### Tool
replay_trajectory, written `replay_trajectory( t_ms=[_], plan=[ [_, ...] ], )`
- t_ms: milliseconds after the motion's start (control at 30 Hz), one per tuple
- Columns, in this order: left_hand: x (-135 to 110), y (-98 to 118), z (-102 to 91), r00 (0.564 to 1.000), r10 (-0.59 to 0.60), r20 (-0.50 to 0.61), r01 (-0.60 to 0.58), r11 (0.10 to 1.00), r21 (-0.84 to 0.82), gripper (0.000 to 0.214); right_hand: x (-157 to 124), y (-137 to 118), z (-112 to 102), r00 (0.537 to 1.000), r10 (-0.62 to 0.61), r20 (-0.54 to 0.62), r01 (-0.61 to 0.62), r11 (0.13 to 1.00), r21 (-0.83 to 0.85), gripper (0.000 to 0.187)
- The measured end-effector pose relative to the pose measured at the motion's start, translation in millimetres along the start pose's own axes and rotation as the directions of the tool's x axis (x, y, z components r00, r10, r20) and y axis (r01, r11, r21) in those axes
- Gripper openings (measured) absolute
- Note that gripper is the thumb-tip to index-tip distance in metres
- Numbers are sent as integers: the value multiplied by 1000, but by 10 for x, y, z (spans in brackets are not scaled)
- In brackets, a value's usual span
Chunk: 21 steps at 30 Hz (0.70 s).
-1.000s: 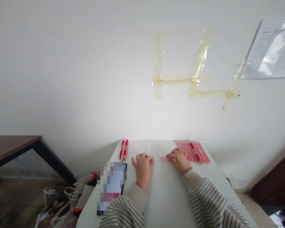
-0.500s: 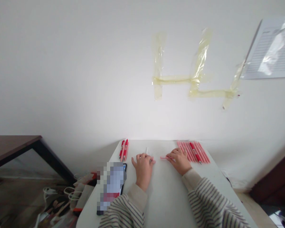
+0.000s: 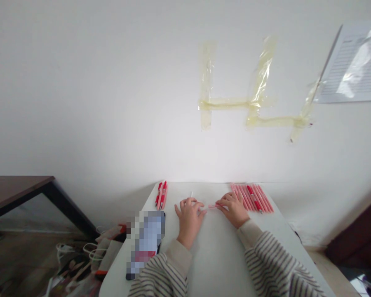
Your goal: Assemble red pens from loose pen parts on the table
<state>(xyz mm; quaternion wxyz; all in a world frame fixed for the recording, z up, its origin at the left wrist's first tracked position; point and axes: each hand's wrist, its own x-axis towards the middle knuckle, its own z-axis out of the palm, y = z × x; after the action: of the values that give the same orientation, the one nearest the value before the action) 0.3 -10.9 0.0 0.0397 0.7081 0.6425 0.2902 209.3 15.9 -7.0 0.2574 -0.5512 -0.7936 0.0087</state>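
My left hand [image 3: 190,216] rests on the white table [image 3: 216,255], fingers spread and reaching toward the left tip of a pink pen [image 3: 214,205]. My right hand [image 3: 235,208] pinches the other end of that pen, which lies flat between the two hands. A small white stick-like part [image 3: 191,194] lies just beyond my left hand. A row of several pink and red pens [image 3: 253,198] lies right of my right hand. A few red pens [image 3: 161,194] lie at the table's far left corner.
A phone [image 3: 146,243], blurred out, lies at the table's left edge. Cables and clutter [image 3: 80,260] sit on the floor to the left, beside a dark wooden table [image 3: 15,194]. Yellowed tape strips [image 3: 250,103] and a paper sheet [image 3: 355,66] hang on the wall.
My left hand has let go of the white part, opened its fingers and shifted right toward the pink pen. My right hand has stayed put.
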Motion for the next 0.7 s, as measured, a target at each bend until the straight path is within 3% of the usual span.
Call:
replay_trajectory(
  t_ms=[200, 700],
  plan=[
    [-18, 25, -2, 999, 30, 17, -29, 999, -26, 14, 3, 21, 0, 995, -94, -28, 95, 994, 51, 17],
    [-25, 31, 40, 999, 22, 43, -21, 999, -28, 7, -8, -23, 15, 986, -148, -71, 154, 985, 83, 16]
  ],
)
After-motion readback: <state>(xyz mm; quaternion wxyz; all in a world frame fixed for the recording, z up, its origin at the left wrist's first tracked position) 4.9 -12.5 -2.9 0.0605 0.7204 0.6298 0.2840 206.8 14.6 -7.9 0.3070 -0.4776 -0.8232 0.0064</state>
